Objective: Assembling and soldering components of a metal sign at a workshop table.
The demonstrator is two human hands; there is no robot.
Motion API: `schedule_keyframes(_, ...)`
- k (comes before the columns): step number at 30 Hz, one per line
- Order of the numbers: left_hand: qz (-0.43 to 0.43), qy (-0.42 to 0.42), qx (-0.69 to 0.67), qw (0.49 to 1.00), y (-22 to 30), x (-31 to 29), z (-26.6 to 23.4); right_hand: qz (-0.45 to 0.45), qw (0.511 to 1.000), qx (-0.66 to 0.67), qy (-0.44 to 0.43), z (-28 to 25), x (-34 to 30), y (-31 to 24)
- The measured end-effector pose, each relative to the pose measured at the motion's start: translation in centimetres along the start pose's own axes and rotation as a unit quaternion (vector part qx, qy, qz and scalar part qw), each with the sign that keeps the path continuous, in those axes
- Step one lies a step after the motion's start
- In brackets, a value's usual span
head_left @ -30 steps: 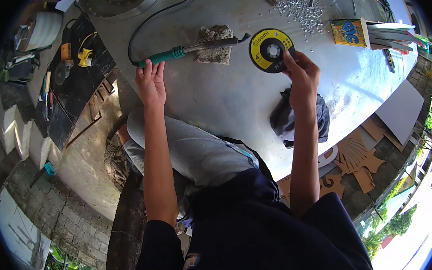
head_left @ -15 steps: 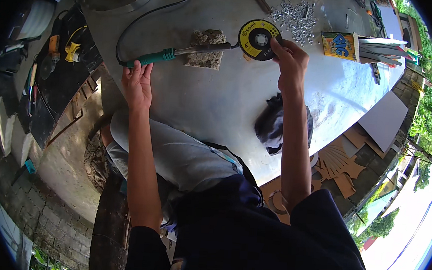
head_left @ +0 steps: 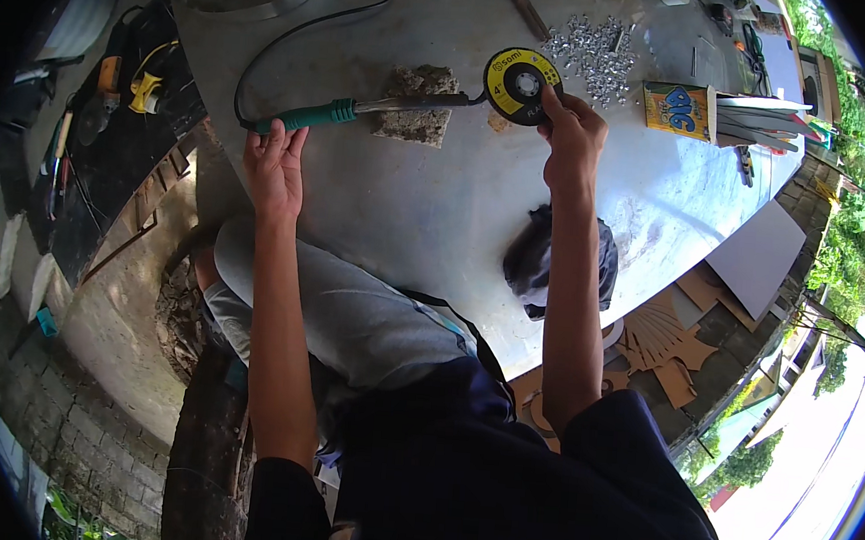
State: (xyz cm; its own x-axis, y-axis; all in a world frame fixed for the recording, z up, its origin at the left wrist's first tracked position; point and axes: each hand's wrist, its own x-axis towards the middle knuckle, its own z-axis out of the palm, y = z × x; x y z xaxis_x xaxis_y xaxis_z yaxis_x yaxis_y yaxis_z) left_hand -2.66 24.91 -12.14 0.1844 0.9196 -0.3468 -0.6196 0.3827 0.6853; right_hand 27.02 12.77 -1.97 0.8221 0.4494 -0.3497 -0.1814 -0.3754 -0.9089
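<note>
My left hand (head_left: 274, 177) has its fingers closed round the green handle of a soldering iron (head_left: 318, 115), whose black cord runs off from the handle's end. The iron's metal shaft lies across a rough stone block (head_left: 424, 129). In my right hand (head_left: 574, 144) is a round abrasive disc (head_left: 508, 97) with a yellow and black label and a hole in its middle, pinched at its lower right edge. The iron's bent tip reaches the disc's left edge; whether they touch I cannot tell. Both hands are above the grey metal table (head_left: 357, 200).
Small shiny metal bits (head_left: 598, 61) lie heaped beyond the disc, beside a wooden-handled tool (head_left: 524, 8). To the right stands a yellow box (head_left: 678, 111) with flat strips in it. Dark cloth (head_left: 528, 262) lies near my right forearm. An angle grinder (head_left: 107, 97) rests on the black surface at left.
The whole view has shifted slightly. My right hand has turned a little at the wrist, and the disc has tilted slightly with it. Both hands keep their hold.
</note>
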Motion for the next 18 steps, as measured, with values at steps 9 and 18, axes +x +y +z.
schedule_keyframes(9, 0.007, -0.008, 0.003, 1.0, 0.3, 0.0, -0.6, -0.104, 0.994, 0.02, 0.02, 0.2, -2.4, -1.2)
schedule_keyframes(18, 0.0, -0.012, -0.002, 1.0, -0.1, 0.0, -1.0, -0.119, 0.98, -0.132, 0.093, 0.9, 0.0, 0.4)
